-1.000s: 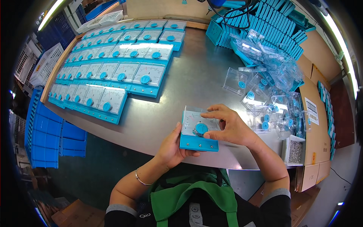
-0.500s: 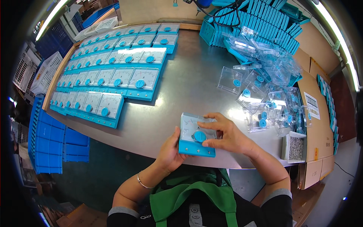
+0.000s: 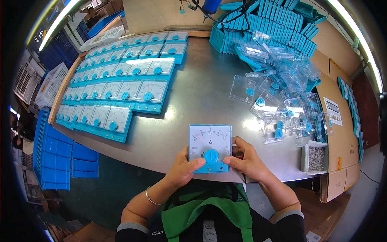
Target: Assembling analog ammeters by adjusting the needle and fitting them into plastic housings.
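An analog panel meter (image 3: 201, 142) with a white dial, a clear cover and a turquoise base is held face-up near the table's front edge. My left hand (image 3: 180, 168) grips its lower left corner, thumb on the front beside the round turquoise knob (image 3: 211, 156). On the opposite side, my right hand (image 3: 250, 163) is closed on the lower right edge, its thumb also on the front. A small dark, reddish-tipped piece (image 3: 240, 155) shows by the right fingers; its kind is unclear. The fingers behind the meter are hidden.
Rows of similar meters (image 3: 117, 89) cover the table's left side. Clear covers with turquoise knobs (image 3: 276, 107) are heaped at right, before stacked turquoise bases (image 3: 274, 26). A white tray of small metal parts (image 3: 315, 158) stands by a cardboard box (image 3: 340, 141). A blue tool (image 3: 211, 6) hangs above.
My right hand has moved off the meter's front to its lower right edge. The meter now faces me more squarely. A dark piece has come into sight by the right fingers.
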Demonstrator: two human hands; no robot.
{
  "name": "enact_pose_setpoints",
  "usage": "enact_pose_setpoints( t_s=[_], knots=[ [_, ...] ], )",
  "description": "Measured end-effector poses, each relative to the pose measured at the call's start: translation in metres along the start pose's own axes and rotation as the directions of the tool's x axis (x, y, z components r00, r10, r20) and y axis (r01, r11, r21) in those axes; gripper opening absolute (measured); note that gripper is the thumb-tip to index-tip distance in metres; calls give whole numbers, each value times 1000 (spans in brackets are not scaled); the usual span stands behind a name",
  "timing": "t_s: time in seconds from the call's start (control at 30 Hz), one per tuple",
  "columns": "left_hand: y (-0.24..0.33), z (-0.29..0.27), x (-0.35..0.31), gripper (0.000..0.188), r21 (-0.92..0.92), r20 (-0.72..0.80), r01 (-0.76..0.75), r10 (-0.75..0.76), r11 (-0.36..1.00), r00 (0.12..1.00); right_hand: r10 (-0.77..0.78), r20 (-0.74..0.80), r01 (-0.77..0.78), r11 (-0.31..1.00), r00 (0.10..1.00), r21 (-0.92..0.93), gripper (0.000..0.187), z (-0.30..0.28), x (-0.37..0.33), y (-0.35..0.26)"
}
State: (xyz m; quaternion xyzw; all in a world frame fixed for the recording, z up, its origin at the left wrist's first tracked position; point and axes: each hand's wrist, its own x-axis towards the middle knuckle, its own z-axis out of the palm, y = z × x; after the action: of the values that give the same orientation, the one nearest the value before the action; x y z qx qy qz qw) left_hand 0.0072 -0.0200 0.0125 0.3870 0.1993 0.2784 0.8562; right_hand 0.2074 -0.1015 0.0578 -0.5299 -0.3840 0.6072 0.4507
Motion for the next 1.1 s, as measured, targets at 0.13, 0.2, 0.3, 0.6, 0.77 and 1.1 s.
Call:
enact_pose_setpoints(
  t_s=[0.13,0.2,0.3,0.6,0.77,1.1],
  knots=[
    [5,-5,-2,60,-4,-17,25,-25,1000,1000,-185,-74,179,981,980,-78,53,2,5,23],
    [9,-10,-4,59,-108,66,148,-141,983,988,9,65,-29,951,998,309,35,-5,7,22],
    [14,-5,-5,58,-133,92,112,-100,985,991,131,-57,-110,953,990,281,18,0,22,23],
    [10,2,-5,57,-204,138,104,-77,973,987,-163,-51,169,974,985,150,13,20,21,52],
    [8,7,-7,54,-202,158,119,-88,972,983,-250,-118,271,937,961,220,12,29,9,58],
    [3,21,-6,53,-200,135,79,-52,977,990,-294,-224,339,919,929,199,12,33,-4,71]
  ],
)
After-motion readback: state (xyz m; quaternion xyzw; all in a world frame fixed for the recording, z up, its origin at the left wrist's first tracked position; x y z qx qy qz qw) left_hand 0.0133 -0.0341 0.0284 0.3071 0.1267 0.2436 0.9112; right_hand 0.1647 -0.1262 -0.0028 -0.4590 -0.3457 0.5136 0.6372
